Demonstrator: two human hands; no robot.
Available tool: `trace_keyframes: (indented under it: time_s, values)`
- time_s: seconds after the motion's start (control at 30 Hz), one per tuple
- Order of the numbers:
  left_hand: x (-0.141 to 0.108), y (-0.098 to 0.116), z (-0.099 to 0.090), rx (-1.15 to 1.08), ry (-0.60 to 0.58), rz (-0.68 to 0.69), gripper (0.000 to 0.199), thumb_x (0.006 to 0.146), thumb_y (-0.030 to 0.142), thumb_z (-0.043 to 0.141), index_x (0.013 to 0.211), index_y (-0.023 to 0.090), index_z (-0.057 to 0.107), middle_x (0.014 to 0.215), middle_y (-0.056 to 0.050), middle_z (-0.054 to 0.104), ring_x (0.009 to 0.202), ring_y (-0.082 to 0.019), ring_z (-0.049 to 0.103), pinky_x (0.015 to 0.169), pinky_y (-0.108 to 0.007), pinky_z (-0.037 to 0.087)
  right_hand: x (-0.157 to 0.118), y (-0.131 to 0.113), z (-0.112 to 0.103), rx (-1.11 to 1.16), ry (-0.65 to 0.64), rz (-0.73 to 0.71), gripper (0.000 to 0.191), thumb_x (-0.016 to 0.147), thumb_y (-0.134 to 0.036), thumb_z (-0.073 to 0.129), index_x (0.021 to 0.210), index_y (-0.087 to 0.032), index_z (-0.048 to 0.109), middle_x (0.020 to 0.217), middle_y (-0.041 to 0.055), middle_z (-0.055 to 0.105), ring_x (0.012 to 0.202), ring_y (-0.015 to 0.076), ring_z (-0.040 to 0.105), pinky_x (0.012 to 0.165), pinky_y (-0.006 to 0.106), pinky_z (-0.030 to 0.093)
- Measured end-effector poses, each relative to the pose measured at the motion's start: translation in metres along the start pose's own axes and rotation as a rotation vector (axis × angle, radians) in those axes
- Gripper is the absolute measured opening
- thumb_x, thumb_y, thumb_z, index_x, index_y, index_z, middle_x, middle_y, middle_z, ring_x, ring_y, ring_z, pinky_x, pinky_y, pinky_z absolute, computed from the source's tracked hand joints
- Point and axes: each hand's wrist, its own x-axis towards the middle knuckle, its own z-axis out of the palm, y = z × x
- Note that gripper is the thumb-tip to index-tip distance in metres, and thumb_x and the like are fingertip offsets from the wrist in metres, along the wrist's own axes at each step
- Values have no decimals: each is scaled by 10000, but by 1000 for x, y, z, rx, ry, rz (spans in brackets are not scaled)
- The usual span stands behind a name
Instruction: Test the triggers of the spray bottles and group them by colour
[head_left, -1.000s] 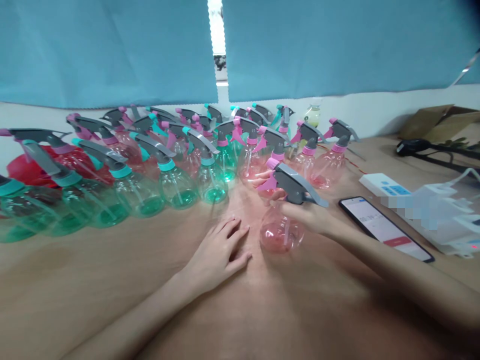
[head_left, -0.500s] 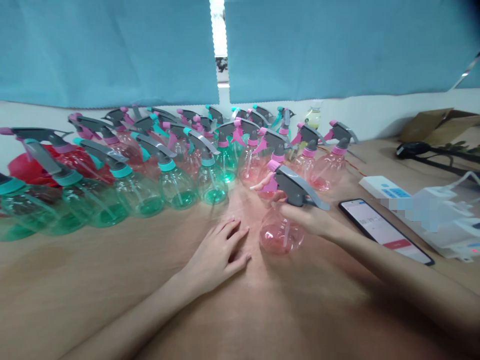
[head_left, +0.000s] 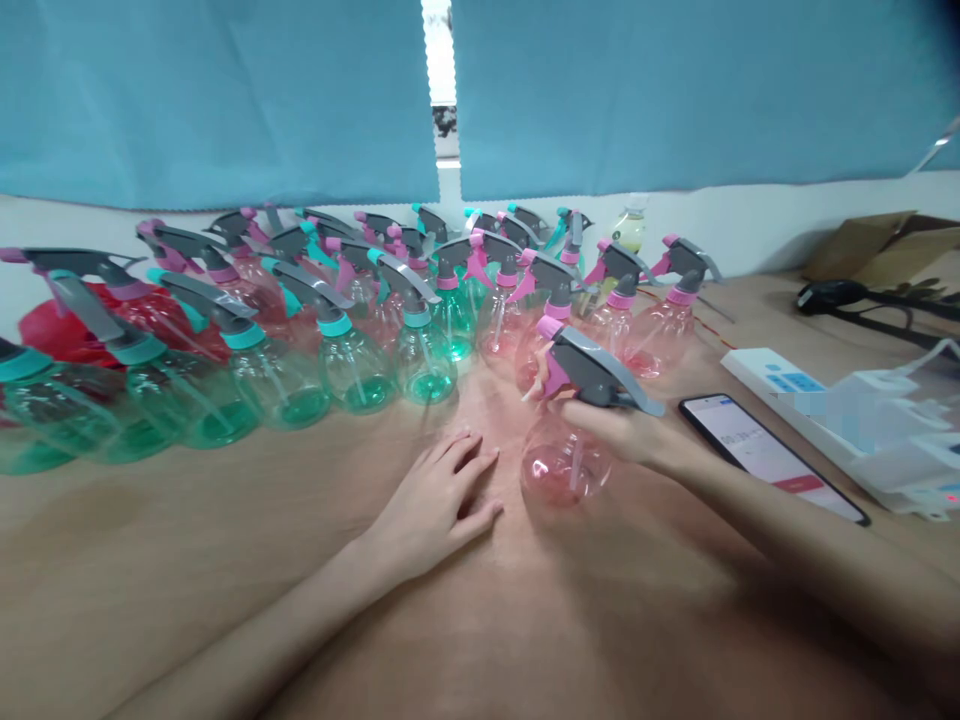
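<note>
A clear pink spray bottle [head_left: 566, 470] with a grey and pink trigger head stands upright on the table, right of centre. My right hand [head_left: 611, 425] is wrapped round its neck, below the head, with fingertips by the pink trigger. Flat on the wooden table [head_left: 420, 640], my left hand [head_left: 442, 505] rests just left of that bottle, fingers spread and holding nothing. Behind my left hand stand green spray bottles [head_left: 427, 365] in a slanting row. More pink spray bottles [head_left: 660, 335] stand behind the held one.
A phone [head_left: 772, 455] with a lit screen lies right of my right forearm, beside a white power strip [head_left: 780, 380] with plugs. Farther back are black cables [head_left: 832, 295] and an open cardboard box [head_left: 862, 245]. A blue curtain [head_left: 225, 100] hangs behind the bottles.
The fingers of my right hand have drawn in at the trigger of the pink spray bottle. My left hand and the other bottles stay in place; the view shifts slightly.
</note>
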Motion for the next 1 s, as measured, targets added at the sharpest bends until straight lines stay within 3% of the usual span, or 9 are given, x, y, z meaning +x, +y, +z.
trace_keyframes:
  time_s: [0.13, 0.27, 0.47, 0.63, 0.83, 1.0]
  values:
    - [0, 0, -1, -17, 2, -7, 491, 928, 420, 530, 1338, 150, 513, 1415, -164, 477, 1334, -314, 398, 1064, -496, 369, -1, 3, -1, -1, 1, -4, 97, 589, -141, 451, 637, -224, 432, 680, -31, 516, 629, 125, 510, 596, 269, 423]
    - [0, 0, -1, -22, -1, -14, 487, 929, 424, 529, 1341, 165, 507, 1424, -156, 471, 1340, -312, 394, 1071, -492, 361, -2, 8, -2, 11, -40, 29, 209, 608, -135, 460, 778, -234, 531, 696, -29, 556, 594, 133, 517, 563, 272, 419]
    - [0, 0, -1, -12, 6, -10, 487, 928, 422, 531, 1339, 162, 510, 1421, -154, 473, 1343, -304, 391, 1078, -483, 356, -6, 12, -3, -44, -46, 111, 359, 619, -168, 459, 944, -254, 588, 540, -60, 508, 493, 143, 503, 515, 278, 416]
    - [0, 0, -1, -15, 8, -5, 489, 930, 417, 530, 1338, 148, 514, 1414, -159, 479, 1336, -309, 398, 1078, -478, 358, -7, 16, -1, -25, -53, 30, 395, 672, -163, 481, 1013, -269, 649, 827, -7, 702, 777, 197, 664, 717, 339, 520]
    - [0, 1, -2, -8, 0, -13, 489, 931, 415, 524, 1335, 140, 517, 1412, -162, 479, 1339, -308, 394, 1079, -477, 355, -6, 12, 0, 17, -47, -18, 372, 700, -126, 488, 1005, -246, 663, 981, 21, 714, 1067, 217, 630, 907, 353, 501]
    - [0, 1, -2, -15, 5, -10, 485, 931, 426, 521, 1337, 161, 509, 1414, -153, 480, 1336, -309, 397, 1068, -492, 367, -6, 16, 0, -15, -42, -11, 345, 740, -174, 513, 1049, -249, 645, 1029, 27, 699, 971, 205, 653, 852, 340, 515]
